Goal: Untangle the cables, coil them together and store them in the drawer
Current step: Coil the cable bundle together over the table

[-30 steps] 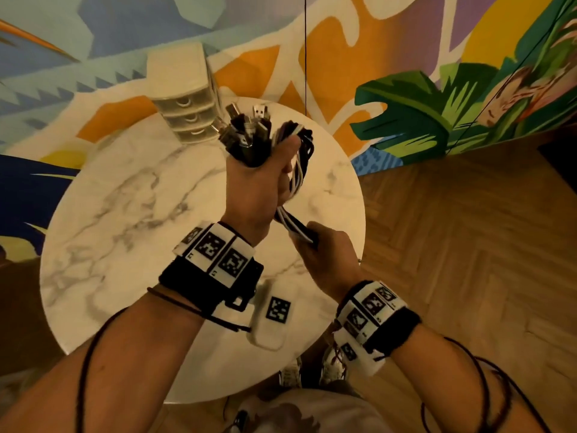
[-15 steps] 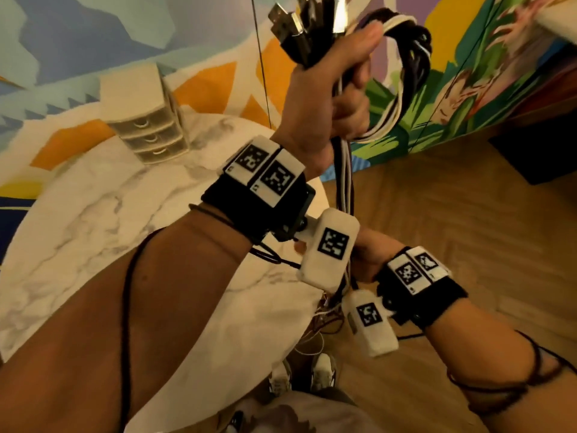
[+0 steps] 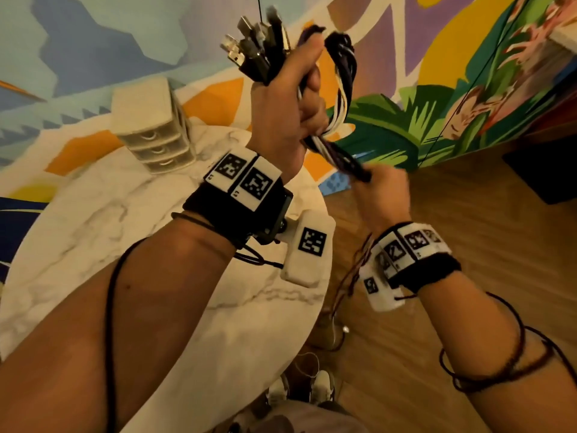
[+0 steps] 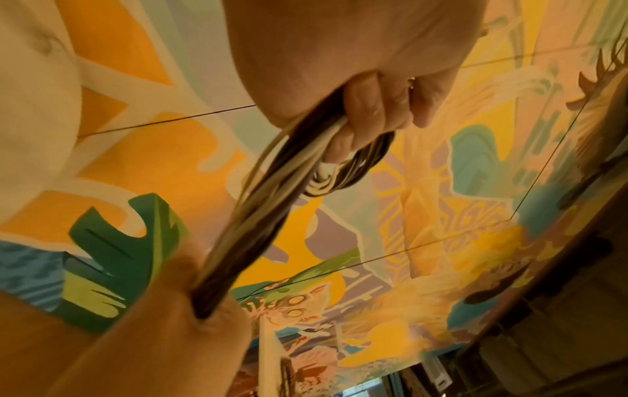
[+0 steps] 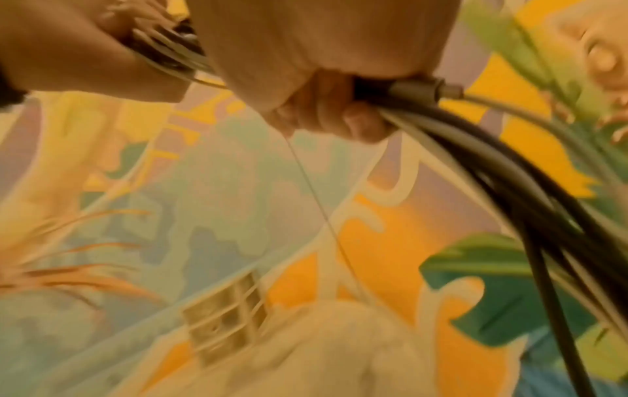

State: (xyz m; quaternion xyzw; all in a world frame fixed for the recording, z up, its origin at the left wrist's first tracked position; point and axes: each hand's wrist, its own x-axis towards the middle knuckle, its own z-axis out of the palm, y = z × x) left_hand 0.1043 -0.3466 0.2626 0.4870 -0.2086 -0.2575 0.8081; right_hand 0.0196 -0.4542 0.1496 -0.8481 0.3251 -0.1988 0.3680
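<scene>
Cables (image 3: 338, 89), black and white, are bunched in the left hand (image 3: 287, 98), fist clenched round them, plugs (image 3: 256, 48) fanning upward, held high past the table (image 3: 93, 220) edge over open floor (image 3: 468, 214). The right hand (image 3: 381, 195) grasps the same bundle lower down. Drawers (image 3: 153, 129) stand shut at the table's far rim. From the left wrist, a coiled loop (image 4: 339, 172) shows beside the fingers (image 4: 374, 107). From the right wrist, loose ends trail down past the fingers (image 5: 326, 112); one connector (image 5: 425, 90) sticks out.
</scene>
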